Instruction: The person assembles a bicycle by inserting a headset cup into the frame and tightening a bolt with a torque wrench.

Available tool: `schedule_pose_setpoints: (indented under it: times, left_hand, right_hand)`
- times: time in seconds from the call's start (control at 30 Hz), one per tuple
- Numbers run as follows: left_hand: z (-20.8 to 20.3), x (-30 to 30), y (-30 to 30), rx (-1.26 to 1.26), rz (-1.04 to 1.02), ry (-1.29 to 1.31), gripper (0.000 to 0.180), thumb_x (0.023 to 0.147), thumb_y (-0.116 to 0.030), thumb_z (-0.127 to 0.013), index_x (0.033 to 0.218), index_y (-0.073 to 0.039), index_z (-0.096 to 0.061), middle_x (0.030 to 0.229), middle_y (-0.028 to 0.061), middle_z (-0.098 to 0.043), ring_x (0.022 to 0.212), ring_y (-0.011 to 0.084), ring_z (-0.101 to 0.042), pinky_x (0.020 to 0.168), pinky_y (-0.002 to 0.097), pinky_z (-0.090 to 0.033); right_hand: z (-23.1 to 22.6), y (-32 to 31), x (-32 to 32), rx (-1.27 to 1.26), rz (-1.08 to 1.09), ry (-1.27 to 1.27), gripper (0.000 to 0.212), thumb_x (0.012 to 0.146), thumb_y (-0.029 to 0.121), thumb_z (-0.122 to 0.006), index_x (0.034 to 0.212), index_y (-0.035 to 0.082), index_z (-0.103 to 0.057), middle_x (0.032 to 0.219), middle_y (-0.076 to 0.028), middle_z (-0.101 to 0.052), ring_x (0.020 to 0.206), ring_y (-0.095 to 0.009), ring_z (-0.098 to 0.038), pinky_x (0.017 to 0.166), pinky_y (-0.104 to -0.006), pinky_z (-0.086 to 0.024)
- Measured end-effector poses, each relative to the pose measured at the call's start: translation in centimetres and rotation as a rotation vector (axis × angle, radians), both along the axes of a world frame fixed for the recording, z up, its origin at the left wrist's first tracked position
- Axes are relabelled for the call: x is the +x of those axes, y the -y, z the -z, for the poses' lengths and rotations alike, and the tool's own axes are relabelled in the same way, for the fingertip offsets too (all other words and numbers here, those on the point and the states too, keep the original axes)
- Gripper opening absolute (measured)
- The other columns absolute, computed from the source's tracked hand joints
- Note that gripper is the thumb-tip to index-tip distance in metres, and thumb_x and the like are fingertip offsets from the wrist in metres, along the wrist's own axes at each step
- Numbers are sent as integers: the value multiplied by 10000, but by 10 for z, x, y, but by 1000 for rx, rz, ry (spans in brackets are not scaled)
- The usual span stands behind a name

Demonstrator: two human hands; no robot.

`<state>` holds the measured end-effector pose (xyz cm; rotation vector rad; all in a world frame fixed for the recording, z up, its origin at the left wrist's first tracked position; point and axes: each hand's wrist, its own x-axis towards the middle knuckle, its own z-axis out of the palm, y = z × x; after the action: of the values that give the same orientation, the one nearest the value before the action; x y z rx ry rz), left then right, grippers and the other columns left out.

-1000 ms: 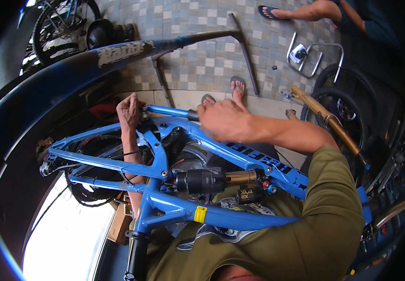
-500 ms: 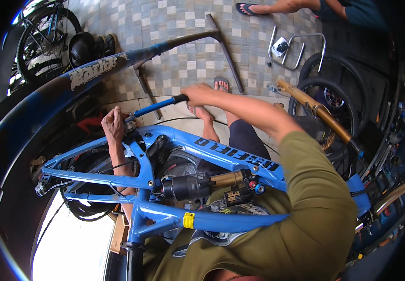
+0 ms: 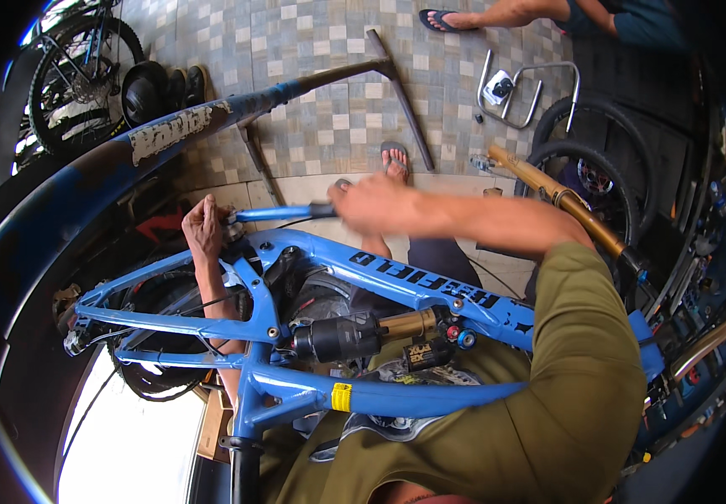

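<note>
One steady stroke seems best from my remote seat, with the right hand (image 3: pixel 373 204) closed around the blue tool (image 3: pixel 275 213), ten o'clock from view centre; the left hand's (image 3: pixel 203 231) grip I cannot tell.

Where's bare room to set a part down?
Tiled floor between the rusty stand's foot bar and the bent chrome rack; more tile between the dark shoes and that bar. Crowded: around the left hand, with the blue tool and blue bike frame, and right, where gold fork and tires overlap.
</note>
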<state>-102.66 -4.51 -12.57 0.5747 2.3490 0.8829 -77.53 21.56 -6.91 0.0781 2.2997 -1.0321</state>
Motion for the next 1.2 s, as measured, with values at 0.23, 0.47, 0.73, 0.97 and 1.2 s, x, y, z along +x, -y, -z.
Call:
schedule_pose_setpoints:
  times: [0.23, 0.47, 0.73, 0.97, 1.2]
  left_hand:
    - [8, -4, 4, -15, 34, -1, 502, 1057, -349, -551, 794, 47, -711, 629, 46, -644, 619, 102, -547, 599, 299, -446]
    - [-1, 3, -2, -11, 16, 40, 490, 1060, -345, -550, 824, 46, -728, 645, 59, -659, 605, 94, -551, 586, 280, -439]
    - [11, 0, -12, 7, 34, 73, 484, 1061, -341, -555, 838, 49, -734, 660, 68, -673, 606, 94, -549, 591, 279, -445]
    - [-6, 3, -4, -16, 38, 26, 514, 1055, -374, -549, 792, 40, -702, 648, 74, -671, 613, 97, -535, 599, 292, -445]
    - [-8, 8, 1, -8, 13, 31, 501, 1054, -348, -548, 794, 46, -717, 640, 71, -656, 609, 97, -531, 592, 284, -438]
  right_hand:
    - [-52, 0, -3, -7, -37, 32, 463, 804, 143, -643, 1200, -81, -556, 951, -224, -734, 917, -357, -737, 811, -497, -565]
    - [177, 23, -31, 28, 102, 128, 364, 817, 204, -688, 1147, 56, -647, 980, -195, -735, 952, -382, -717, 796, -526, -551]
    - [199, 26, -31, 85, 83, 48, 284, 793, 185, -694, 1051, 65, -695, 992, -171, -739, 964, -368, -720, 795, -492, -562]
    - [-38, -2, -10, -55, -133, -46, 431, 811, 255, -645, 1072, -88, -633, 829, -266, -711, 846, -405, -727, 751, -529, -570]
    - [-23, -1, -23, -97, -169, 70, 499, 820, 280, -633, 1155, -89, -617, 940, -264, -725, 910, -378, -727, 837, -526, -557]
